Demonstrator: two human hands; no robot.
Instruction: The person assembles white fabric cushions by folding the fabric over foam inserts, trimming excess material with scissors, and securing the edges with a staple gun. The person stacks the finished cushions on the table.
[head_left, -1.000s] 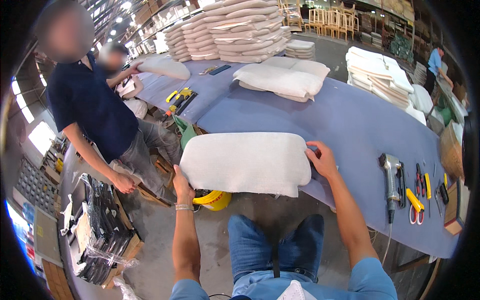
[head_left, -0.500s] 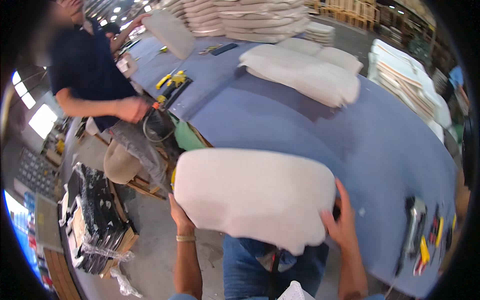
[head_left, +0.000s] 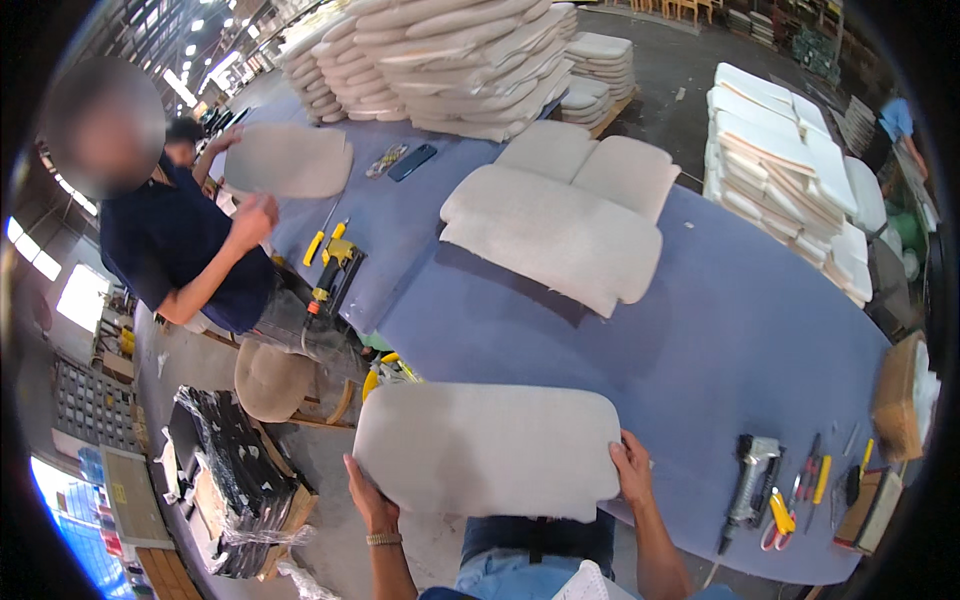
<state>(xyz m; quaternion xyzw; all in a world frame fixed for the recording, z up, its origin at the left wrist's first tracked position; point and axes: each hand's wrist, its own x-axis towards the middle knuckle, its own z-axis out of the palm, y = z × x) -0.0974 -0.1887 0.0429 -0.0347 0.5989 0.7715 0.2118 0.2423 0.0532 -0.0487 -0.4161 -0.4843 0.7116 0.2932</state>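
Observation:
A beige fabric-covered cushion panel point(head_left: 490, 450) with rounded corners and a notched near edge is held level over my lap, at the table's near edge. My left hand point(head_left: 372, 497) grips its left end, with the fingers hidden underneath. At the right end my right hand point(head_left: 632, 468) is closed on it, thumb near the top face. Beyond it on the blue table point(head_left: 760, 330) lie similar beige panels point(head_left: 555, 235), one overlapping two others.
Tall stacks of panels point(head_left: 455, 60) stand at the back. A nail gun point(head_left: 750, 490), scissors point(head_left: 778, 520) and hand tools lie at right. Across the left corner a co-worker point(head_left: 190, 250) holds another panel point(head_left: 288, 162) near a yellow staple gun point(head_left: 335, 270). Black wrapped sheets point(head_left: 235, 480) are piled at lower left.
The view has shifted, showing more of the table's right side. My panel sits lower in view, with both hands still on it. The co-worker's panel has come down flatter, their near hand raised beside it.

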